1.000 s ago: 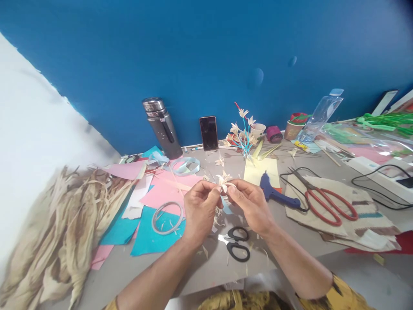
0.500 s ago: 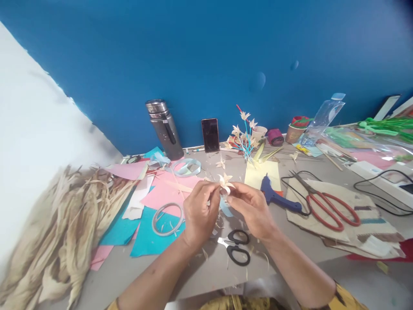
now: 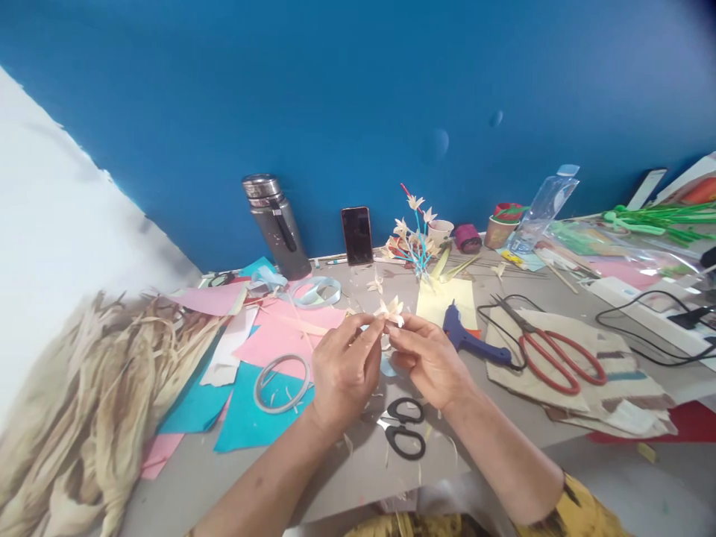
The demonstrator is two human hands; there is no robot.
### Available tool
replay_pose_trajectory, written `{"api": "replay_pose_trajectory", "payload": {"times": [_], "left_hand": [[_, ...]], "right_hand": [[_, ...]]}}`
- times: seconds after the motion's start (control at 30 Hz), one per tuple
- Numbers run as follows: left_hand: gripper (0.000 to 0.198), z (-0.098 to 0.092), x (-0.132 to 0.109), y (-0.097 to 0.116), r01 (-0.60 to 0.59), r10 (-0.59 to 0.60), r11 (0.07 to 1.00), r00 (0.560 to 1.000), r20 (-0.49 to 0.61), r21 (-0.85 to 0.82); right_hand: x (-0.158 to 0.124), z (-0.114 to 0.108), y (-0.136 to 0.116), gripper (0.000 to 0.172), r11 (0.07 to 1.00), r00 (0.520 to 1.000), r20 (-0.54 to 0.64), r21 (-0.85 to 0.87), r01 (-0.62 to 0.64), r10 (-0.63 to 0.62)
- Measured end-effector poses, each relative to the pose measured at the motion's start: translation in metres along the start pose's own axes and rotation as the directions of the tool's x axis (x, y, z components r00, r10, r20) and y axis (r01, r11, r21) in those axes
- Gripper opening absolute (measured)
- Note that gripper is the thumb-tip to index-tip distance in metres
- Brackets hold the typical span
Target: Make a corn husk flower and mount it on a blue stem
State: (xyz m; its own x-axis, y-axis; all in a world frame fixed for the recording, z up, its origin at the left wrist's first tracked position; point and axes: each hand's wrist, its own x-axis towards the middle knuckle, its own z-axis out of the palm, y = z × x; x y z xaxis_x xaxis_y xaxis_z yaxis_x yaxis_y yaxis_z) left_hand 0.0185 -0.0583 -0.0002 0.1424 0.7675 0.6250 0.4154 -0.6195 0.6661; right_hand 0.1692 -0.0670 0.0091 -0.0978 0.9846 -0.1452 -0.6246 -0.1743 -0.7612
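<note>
A small cream flower with pointed petals [image 3: 391,309] is pinched between both hands above the middle of the table. My left hand [image 3: 347,367] is closed on it, thumb and forefinger at the flower's base. From the other side, my right hand [image 3: 429,359] grips the same base with its fingertips. Exactly what the fingers press together there is partly hidden. Black-handled scissors [image 3: 407,429] lie on the table just below the hands. Another loose cream flower [image 3: 375,283] lies beyond them.
Dried husks [image 3: 120,403] fill the left side. A blue glue gun [image 3: 475,341] and red-handled scissors [image 3: 562,358] lie right. Behind stand a thermos [image 3: 281,235], a phone [image 3: 356,235], blue-stemmed flowers [image 3: 419,246] and a plastic bottle [image 3: 542,212]. A tape ring [image 3: 281,406] rests on blue paper.
The flower has tilted in my fingers, and my right fingertips have come in closer to its base. The whole view has shifted slightly, with things appearing further left.
</note>
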Motion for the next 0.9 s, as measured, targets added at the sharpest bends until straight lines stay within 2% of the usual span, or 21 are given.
{"api": "replay_pose_trajectory", "payload": {"times": [0.1, 0.27, 0.53, 0.77, 0.83, 0.9], "left_hand": [[0.032, 0.001, 0.0, 0.001, -0.075, 0.073, 0.989, 0.997, 0.016, 0.125], [0.042, 0.004, 0.0, 0.006, -0.254, 0.247, 0.908, 0.967, 0.066, 0.334], [0.033, 0.004, 0.002, 0.009, -0.389, 0.407, 0.772, 0.91, 0.079, 0.502], [0.035, 0.008, 0.002, 0.006, -0.343, 0.348, 0.868, 0.936, 0.052, 0.358], [0.032, 0.008, 0.003, 0.008, -0.3, 0.3, 0.925, 0.953, 0.038, 0.235], [0.027, 0.007, 0.005, 0.012, -0.18, 0.179, 0.982, 0.984, 0.021, 0.057]], "right_hand": [[0.002, 0.0, 0.003, 0.032, 1.0, 1.0, -0.028, 0.015, -0.002, 0.002], [0.003, -0.001, 0.004, 0.035, 0.997, 0.998, -0.061, 0.07, -0.011, 0.016], [0.002, -0.002, 0.006, 0.033, 0.991, 0.999, -0.028, 0.131, -0.016, 0.02], [0.003, -0.001, 0.005, 0.031, 0.992, 0.995, -0.09, 0.12, -0.028, 0.039], [0.004, -0.003, 0.006, 0.028, 0.994, 0.996, -0.087, 0.106, -0.023, 0.032], [0.004, -0.005, 0.007, 0.026, 0.995, 0.996, -0.083, 0.094, -0.021, 0.029]]}}
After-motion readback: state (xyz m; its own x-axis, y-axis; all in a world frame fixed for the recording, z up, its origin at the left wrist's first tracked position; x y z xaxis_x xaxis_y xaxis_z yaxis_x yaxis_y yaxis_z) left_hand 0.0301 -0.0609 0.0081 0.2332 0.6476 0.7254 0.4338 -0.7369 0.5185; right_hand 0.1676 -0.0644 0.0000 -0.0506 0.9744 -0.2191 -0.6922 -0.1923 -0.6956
